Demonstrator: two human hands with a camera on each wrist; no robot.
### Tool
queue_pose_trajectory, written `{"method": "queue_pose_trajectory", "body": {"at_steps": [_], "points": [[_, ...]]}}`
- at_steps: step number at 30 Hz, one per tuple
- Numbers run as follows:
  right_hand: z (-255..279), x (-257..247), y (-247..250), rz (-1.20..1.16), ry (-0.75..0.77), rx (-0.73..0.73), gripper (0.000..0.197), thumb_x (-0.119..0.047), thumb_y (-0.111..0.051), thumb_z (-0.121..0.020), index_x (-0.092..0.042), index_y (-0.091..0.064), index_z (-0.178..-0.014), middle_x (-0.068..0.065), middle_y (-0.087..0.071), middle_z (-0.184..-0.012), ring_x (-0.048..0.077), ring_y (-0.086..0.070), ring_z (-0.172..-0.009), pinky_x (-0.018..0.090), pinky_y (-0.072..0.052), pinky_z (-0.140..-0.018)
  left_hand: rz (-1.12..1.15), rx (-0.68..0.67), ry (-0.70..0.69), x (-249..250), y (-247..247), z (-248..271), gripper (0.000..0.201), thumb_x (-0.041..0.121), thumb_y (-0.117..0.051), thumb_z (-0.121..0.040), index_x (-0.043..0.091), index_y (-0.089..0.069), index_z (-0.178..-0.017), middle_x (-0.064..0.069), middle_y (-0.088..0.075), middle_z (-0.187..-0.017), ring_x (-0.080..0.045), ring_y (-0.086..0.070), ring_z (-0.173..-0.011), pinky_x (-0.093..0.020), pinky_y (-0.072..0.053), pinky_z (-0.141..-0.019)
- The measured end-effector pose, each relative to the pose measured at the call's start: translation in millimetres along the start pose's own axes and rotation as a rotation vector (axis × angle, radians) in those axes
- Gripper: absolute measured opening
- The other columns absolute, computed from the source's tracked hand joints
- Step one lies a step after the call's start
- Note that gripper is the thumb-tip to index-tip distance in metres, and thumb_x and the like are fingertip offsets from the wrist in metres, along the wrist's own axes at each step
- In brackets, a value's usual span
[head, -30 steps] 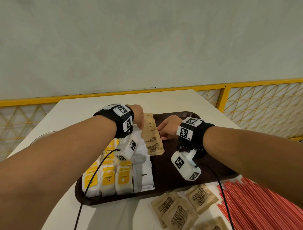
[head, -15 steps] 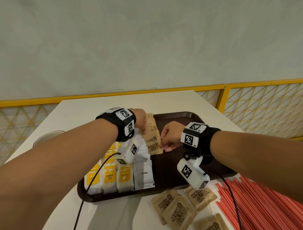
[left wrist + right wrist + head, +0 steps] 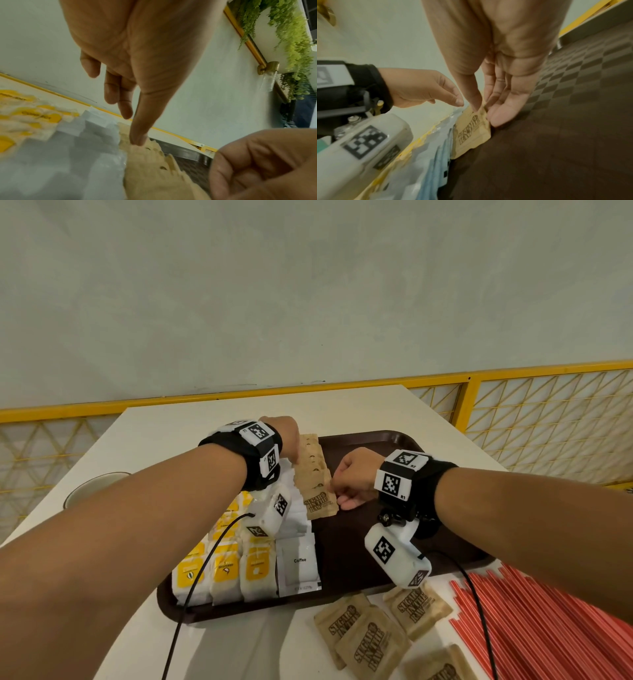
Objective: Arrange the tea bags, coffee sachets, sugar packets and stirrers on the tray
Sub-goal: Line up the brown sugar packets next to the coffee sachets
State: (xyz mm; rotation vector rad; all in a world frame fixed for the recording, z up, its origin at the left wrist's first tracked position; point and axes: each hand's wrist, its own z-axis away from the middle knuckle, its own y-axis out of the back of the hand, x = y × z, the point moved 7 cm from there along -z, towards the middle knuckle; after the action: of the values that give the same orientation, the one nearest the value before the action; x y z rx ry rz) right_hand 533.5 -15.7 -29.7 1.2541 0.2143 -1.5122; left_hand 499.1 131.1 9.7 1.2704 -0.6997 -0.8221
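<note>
While my right hand (image 3: 352, 477) pinches the front sugar packet (image 3: 320, 504) and my left hand's (image 3: 286, 436) straight fingers (image 3: 139, 138) steady the row, I could topple it.

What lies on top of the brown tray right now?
On the brown tray: yellow-labelled tea bags, white coffee sachets and an overlapped row of brown sugar packets. Arms and wrist cameras cover parts of these rows.

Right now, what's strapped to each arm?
Both forearms are bare, no sleeves. Each wrist wears a black band topped with white blocks printed with black square tags. Below each hangs a white camera pod, also tagged. A black cable trails from the left pod, another from the right.
</note>
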Motion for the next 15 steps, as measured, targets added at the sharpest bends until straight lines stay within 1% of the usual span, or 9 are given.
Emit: {"method": "queue_pose_trajectory", "body": {"at_steps": [3,6,8,10,11,12,13,14,15], "points": [[-6.2,-6.5,5.8,0.010,-0.016,0.054,0.005,-0.001,-0.056,-0.092,0.002,-0.059,-0.091,0.014,-0.057,-0.074,0.017,-0.055,-0.059,0.033,-0.055,-0.075,0.015,-0.007,0.019,-5.6,1.3,-3.8,0.031,0.031,-0.070,-0.083,0.011,-0.069,-0.107,-0.003,-0.068,-0.109,-0.022,-0.063,-0.103,-0.034,-0.050,-0.092],[-15.9,-17.5,13.2,0.053,-0.015,0.121,0.007,-0.005,-0.055,-0.094,0.001,-0.060,-0.094,0.013,-0.059,-0.075,0.018,-0.056,-0.061,0.037,-0.054,-0.083,0.036,-0.012,0.000,-2.2,0.7,-6.1,0.031,0.030,-0.072,-0.081,0.011,-0.070,-0.105,-0.003,-0.069,-0.107,-0.022,-0.063,-0.103,-0.033,-0.051,-0.091],[-21.4,-25.1,14.7,0.091,0.021,0.148,0.009,-0.008,-0.058,-0.093,0.000,-0.063,-0.095,0.016,-0.062,-0.079,0.022,-0.059,-0.068,0.038,-0.053,-0.086,0.050,-0.016,-0.016,1.7,-0.4,-7.6,0.027,0.028,-0.074,-0.079,0.013,-0.073,-0.101,-0.001,-0.070,-0.104,-0.020,-0.063,-0.101,-0.033,-0.051,-0.089],[-26.8,-29.0,11.9,0.169,0.044,0.131,0.015,-0.014,-0.063,-0.090,0.000,-0.066,-0.093,0.019,-0.067,-0.087,0.026,-0.062,-0.076,0.039,-0.052,-0.090,0.065,-0.039,-0.038,4.7,-3.5,-9.7,0.021,0.025,-0.075,-0.078,0.014,-0.075,-0.096,0.000,-0.071,-0.102,-0.019,-0.064,-0.099,-0.032,-0.052,-0.087],[-29.9,-30.1,12.0,0.201,0.050,0.137,0.019,-0.017,-0.066,-0.088,0.001,-0.068,-0.092,0.019,-0.070,-0.089,0.026,-0.063,-0.077,0.040,-0.053,-0.088,0.074,-0.050,-0.052,5.7,-5.1,-10.8,0.019,0.023,-0.075,-0.078,0.013,-0.075,-0.095,-0.001,-0.072,-0.102,-0.019,-0.065,-0.098,-0.032,-0.051,-0.086],[-32.3,-31.4,12.8,0.214,0.050,0.147,0.017,-0.018,-0.068,-0.085,-0.001,-0.068,-0.087,0.016,-0.071,-0.087,0.024,-0.065,-0.075,0.039,-0.056,-0.082,0.083,-0.057,-0.065,6.1,-6.3,-11.5,0.018,0.021,-0.075,-0.078,0.012,-0.076,-0.094,-0.003,-0.072,-0.101,-0.020,-0.065,-0.098,-0.032,-0.050,-0.085],[-33.0,-33.4,13.9,0.231,0.055,0.155,0.011,-0.017,-0.070,-0.083,-0.007,-0.065,-0.081,0.011,-0.070,-0.082,0.022,-0.066,-0.071,0.035,-0.059,-0.073,0.092,-0.060,-0.073,6.2,-7.0,-12.0,0.017,0.019,-0.075,-0.078,0.011,-0.076,-0.094,-0.004,-0.072,-0.101,-0.021,-0.065,-0.098,-0.032,-0.050,-0.084],[-34.0,-34.9,15.4,0.252,0.057,0.159,0.011,-0.014,-0.070,-0.081,-0.012,-0.061,-0.076,0.007,-0.067,-0.077,0.018,-0.065,-0.066,0.030,-0.058,-0.063,0.100,-0.059,-0.078,5.8,-7.4,-12.2,0.017,0.018,-0.074,-0.079,0.010,-0.075,-0.094,-0.005,-0.072,-0.101,-0.021,-0.065,-0.098,-0.032,-0.050,-0.084],[-34.6,-36.6,16.3,0.266,0.060,0.161,0.015,-0.012,-0.070,-0.081,-0.015,-0.058,-0.073,0.004,-0.065,-0.073,0.016,-0.063,-0.062,0.025,-0.054,-0.054,0.106,-0.056,-0.082,5.4,-7.4,-12.5,0.016,0.017,-0.074,-0.080,0.010,-0.075,-0.094,-0.005,-0.072,-0.101,-0.022,-0.065,-0.098,-0.032,-0.050,-0.084]]}}
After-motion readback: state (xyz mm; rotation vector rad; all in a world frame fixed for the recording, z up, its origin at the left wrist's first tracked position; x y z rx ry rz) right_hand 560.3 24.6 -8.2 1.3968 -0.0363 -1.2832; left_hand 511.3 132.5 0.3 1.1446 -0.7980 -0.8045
